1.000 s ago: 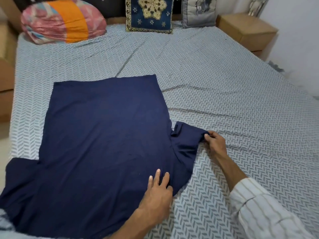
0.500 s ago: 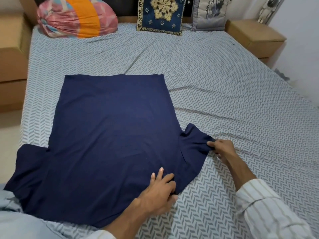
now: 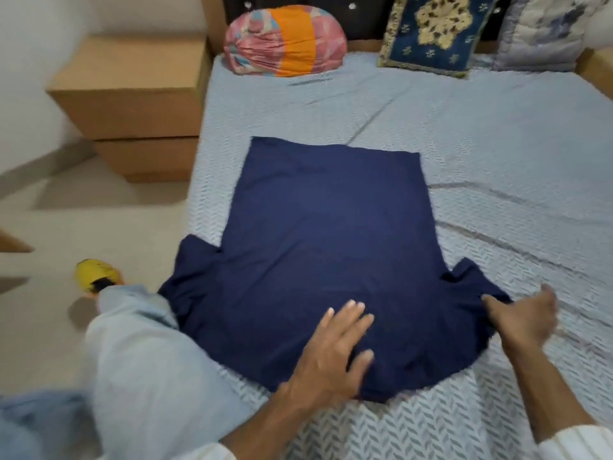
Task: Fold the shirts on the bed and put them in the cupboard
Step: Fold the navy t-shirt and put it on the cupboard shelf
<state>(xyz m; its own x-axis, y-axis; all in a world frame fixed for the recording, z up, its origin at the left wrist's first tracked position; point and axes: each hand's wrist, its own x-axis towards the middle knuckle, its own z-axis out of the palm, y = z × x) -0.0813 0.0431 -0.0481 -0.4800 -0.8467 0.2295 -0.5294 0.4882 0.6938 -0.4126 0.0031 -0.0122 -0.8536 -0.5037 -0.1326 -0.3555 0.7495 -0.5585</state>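
A navy blue shirt (image 3: 325, 247) lies spread flat on the patterned grey bedsheet (image 3: 497, 161), hem toward the pillows and both short sleeves out to the sides. My left hand (image 3: 335, 353) rests flat on the near part of the shirt with its fingers spread. My right hand (image 3: 524, 313) is at the outer edge of the right sleeve (image 3: 474, 287). Its thumb lies on the cloth, its fingers are stretched out and it is blurred. The left sleeve (image 3: 192, 280) hangs at the bed's left edge.
A wooden bedside cabinet (image 3: 132, 104) stands left of the bed. A pink and orange pillow (image 3: 285, 41), a blue and gold cushion (image 3: 431, 31) and a grey cushion (image 3: 544, 28) line the headboard. My leg in light trousers (image 3: 142, 360) and a yellow slipper (image 3: 94, 275) are at the left.
The view has swung left, so the floor and cabinet show. My right hand's pinch on the sleeve has loosened into spread fingers. My left hand has slid further onto the shirt.
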